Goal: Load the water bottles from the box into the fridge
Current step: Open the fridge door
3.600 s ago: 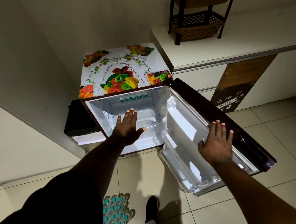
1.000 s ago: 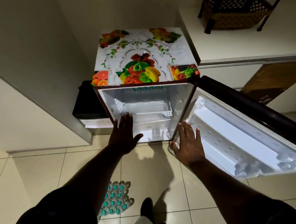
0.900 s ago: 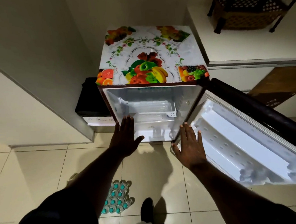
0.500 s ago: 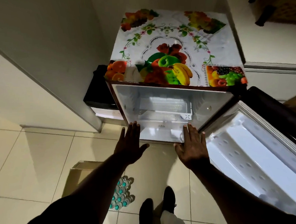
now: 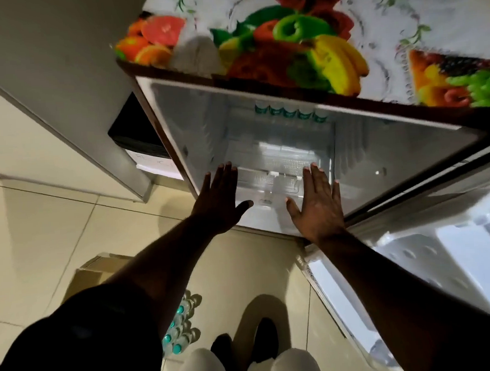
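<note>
A small fridge (image 5: 194,125) stands open ahead of me, its door (image 5: 430,231) swung out to the right. Several water bottles with teal labels (image 5: 289,113) stand in a row at the back of its upper shelf. My left hand (image 5: 220,202) and my right hand (image 5: 317,206) are both flat with straight fingers, held empty in front of the fridge's lower opening. On the floor below my left arm sits a pack of teal-capped water bottles (image 5: 179,327) beside a cardboard box (image 5: 97,270), both mostly hidden by my arm.
A fruit-print cover (image 5: 300,38) lies on the fridge top. A black and white box (image 5: 137,134) sits left of the fridge against a grey wall panel (image 5: 59,82). My feet (image 5: 248,348) stand on the tiled floor.
I have leaned down and closer to the fridge. Both hands have come forward into its opening, and the row of bottles on the upper shelf is in sight again.
</note>
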Demonstrator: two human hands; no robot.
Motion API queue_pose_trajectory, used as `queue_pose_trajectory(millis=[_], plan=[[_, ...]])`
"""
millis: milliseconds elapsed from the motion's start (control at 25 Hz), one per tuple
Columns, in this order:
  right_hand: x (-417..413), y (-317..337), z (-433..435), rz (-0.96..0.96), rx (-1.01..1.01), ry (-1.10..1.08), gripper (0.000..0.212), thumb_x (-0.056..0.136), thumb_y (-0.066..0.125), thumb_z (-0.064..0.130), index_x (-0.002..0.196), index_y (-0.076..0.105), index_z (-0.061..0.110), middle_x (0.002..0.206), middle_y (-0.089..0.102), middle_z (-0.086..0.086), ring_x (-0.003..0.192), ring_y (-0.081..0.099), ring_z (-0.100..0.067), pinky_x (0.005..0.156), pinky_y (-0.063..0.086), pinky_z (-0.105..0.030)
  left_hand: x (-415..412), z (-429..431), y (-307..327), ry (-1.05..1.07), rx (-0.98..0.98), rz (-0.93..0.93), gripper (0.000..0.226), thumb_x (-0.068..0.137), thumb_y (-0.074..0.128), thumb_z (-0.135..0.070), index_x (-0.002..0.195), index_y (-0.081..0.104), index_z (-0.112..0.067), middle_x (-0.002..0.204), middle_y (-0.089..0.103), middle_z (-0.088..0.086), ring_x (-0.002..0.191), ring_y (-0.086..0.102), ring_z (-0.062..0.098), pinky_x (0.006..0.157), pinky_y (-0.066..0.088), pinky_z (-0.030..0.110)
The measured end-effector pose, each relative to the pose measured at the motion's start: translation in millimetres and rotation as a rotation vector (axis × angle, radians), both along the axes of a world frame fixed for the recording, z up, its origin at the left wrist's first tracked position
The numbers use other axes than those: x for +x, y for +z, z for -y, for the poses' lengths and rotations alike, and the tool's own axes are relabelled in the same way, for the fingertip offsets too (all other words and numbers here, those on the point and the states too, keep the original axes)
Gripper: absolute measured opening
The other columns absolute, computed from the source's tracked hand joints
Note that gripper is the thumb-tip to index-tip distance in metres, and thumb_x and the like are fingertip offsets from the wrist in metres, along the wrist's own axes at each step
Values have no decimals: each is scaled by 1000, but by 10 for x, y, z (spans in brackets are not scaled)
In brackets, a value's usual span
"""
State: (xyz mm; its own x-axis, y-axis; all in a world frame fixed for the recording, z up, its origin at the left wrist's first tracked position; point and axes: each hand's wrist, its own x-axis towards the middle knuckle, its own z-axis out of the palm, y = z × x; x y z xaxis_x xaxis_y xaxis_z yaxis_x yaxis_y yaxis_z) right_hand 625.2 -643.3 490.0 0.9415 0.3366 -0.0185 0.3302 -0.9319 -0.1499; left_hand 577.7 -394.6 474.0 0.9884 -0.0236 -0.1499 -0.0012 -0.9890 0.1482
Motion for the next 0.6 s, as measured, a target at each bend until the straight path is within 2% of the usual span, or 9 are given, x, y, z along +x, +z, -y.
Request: queue_pose_trajectory(millis=[160, 320, 440, 600], plan=[[354, -850, -147, 29, 33, 16, 82, 100, 41, 56, 162, 12, 10, 170, 8, -8, 157, 6, -23, 126, 1, -48, 425, -102, -867, 7, 27, 20, 95, 94, 14, -74, 160, -10, -10, 168, -13, 10, 155, -12, 25, 125, -9, 46], [643, -1653, -205, 31, 10, 54, 82, 100, 41, 57, 162, 12, 13, 170, 8, -5, 157, 6, -20, 126, 2, -45, 767, -284, -1527, -9, 91, 10, 93, 97, 20, -73, 160, -12, -12, 167, -16, 10, 155, -12, 27, 125, -7, 50], [835, -2205, -245, 0, -1, 41, 80, 100, 43, 56, 162, 16, 12, 170, 13, -6, 156, 10, -23, 126, 5, -47, 983, -383, -1947, -3, 110, -13, 93, 98, 25, -70, 161, -6, -9, 169, -9, 14, 156, -4, 31, 125, -2, 51], [955, -2609, -256, 113, 1, 41, 77, 101, 44, 54, 159, 25, 7, 168, 18, -11, 155, 14, -28, 125, 7, -50, 1116, -439, -2279, -3, 91, 123, 92, 99, 37, -66, 161, 6, -6, 169, 4, 16, 155, 6, 33, 124, 7, 50]])
